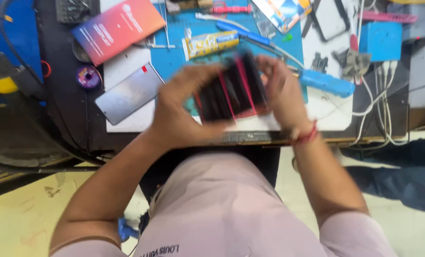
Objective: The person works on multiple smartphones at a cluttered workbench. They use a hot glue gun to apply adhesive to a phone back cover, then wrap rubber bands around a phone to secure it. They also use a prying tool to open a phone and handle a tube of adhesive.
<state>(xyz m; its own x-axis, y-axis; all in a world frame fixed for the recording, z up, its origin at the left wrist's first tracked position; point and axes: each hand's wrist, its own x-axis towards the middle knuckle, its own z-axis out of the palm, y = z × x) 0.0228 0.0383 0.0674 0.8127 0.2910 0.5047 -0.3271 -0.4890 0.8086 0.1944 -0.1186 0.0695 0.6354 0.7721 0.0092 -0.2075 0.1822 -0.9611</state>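
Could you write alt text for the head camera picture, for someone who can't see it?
Seen from above, a person's left hand and right hand grip a blurred dark flat device with red edges over a cluttered workbench. A blue cutting mat, a yellow glue tube, a blue-handled tool and a red-blue box lie around.

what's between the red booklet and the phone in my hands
In the head view, a silver panel lies on the white mat between the red booklet and the phone.

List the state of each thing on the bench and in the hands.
Dark phone: held off the bench, blurred, pink bands across it.
Left hand: gripping the phone's left side.
Right hand: gripping its right side.
Glue tube: lying flat.
Grey panel: lying flat.
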